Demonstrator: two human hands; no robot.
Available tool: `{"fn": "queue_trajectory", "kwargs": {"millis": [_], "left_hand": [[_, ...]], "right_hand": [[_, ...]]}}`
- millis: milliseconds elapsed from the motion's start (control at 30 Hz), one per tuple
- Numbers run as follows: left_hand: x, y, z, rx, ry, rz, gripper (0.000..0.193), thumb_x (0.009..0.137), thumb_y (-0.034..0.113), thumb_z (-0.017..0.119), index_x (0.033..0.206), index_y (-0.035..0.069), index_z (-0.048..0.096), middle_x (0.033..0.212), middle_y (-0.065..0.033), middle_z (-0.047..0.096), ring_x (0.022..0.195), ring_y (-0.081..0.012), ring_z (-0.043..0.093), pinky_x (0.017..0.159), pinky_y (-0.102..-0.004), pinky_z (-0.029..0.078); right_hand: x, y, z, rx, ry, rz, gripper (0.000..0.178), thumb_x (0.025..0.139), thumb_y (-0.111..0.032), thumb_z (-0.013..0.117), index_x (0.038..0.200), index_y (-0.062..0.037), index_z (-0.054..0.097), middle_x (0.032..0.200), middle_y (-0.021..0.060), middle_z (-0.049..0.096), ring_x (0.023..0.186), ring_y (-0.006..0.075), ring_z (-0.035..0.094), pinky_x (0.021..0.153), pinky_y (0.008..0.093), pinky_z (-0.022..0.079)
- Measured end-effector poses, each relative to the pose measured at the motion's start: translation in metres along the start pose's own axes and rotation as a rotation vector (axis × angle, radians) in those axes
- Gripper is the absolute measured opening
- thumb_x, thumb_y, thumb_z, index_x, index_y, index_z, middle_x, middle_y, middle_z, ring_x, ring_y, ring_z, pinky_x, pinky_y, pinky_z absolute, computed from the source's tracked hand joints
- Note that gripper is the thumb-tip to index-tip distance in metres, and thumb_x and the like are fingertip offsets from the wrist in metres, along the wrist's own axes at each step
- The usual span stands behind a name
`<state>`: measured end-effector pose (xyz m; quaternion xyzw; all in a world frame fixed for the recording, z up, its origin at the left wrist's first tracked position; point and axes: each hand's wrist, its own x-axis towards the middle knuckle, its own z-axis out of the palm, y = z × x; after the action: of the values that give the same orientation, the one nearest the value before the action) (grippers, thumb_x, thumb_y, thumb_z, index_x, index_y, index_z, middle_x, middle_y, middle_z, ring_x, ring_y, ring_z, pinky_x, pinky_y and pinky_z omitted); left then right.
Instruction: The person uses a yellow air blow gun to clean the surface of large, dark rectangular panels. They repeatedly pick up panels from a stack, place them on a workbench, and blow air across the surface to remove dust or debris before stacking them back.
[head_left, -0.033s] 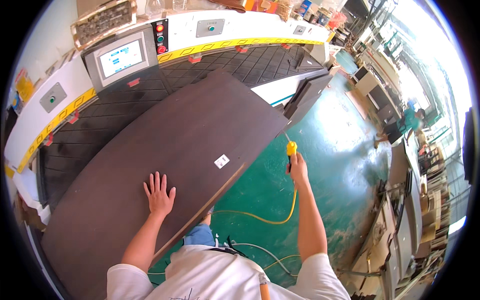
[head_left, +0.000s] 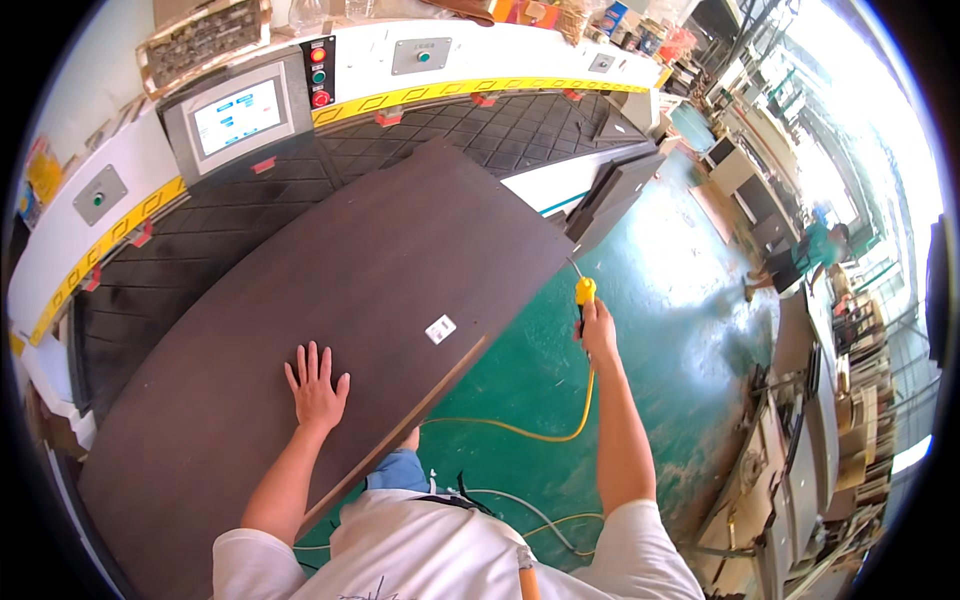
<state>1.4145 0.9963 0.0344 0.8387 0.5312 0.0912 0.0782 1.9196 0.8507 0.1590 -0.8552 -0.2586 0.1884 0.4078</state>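
- Head view: dark brown panel [head_left: 370,260] lies across the black worktop [head_left: 500,122], label [head_left: 440,329] affixed.
- Left hand [head_left: 319,394]: flat on the panel, fingers spread, gripping nothing.
- Right hand [head_left: 599,332]: grasping the yellow air gun [head_left: 586,290], nozzle near the panel's right corner.
- Progress: judged underway, gun in use or ready; portion left cannot be told.
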Motion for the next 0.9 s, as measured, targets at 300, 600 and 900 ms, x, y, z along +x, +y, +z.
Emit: {"fn": "queue_trajectory", "kwargs": {"millis": [300,600,900], "left_hand": [[0.093,0.039,0.01,0.017,0.019,-0.112,0.067,0.101,0.044,0.054,0.156,0.007,0.041,0.168,-0.0161,0.027,0.158,-0.0361,0.018,0.126,-0.062,0.01],[0.093,0.058,0.019,-0.067,0.029,-0.211,0.059,0.103,0.039,0.053,0.152,0.007,0.046,0.167,-0.0153,0.031,0.157,-0.0344,0.022,0.128,-0.0555,0.013],[-0.132,0.08,0.002,-0.014,0.132,-0.524,0.06,0.1,0.043,0.059,0.15,0.011,0.051,0.165,-0.0147,0.035,0.155,-0.0334,0.026,0.126,-0.0546,0.016]], "right_hand": [[0.188,-0.034,0.039,-0.119,-0.161,0.249,0.041,0.108,-0.039,0.044,0.131,-0.0107,0.062,0.073,0.0044,0.062,0.05,0.0135,0.058,0.042,0.0286,0.041],[0.272,-0.158,0.16,0.024,-0.369,-0.126,0.039,0.107,-0.04,0.047,0.124,-0.0095,0.063,0.074,0.0034,0.062,0.053,0.0118,0.058,0.044,0.0286,0.041],[0.158,-0.127,0.163,-0.008,-1.249,-0.293,0.041,0.107,-0.045,0.048,0.106,-0.0069,0.065,0.075,0.0051,0.064,0.06,0.0147,0.058,0.054,0.0312,0.043]]}}
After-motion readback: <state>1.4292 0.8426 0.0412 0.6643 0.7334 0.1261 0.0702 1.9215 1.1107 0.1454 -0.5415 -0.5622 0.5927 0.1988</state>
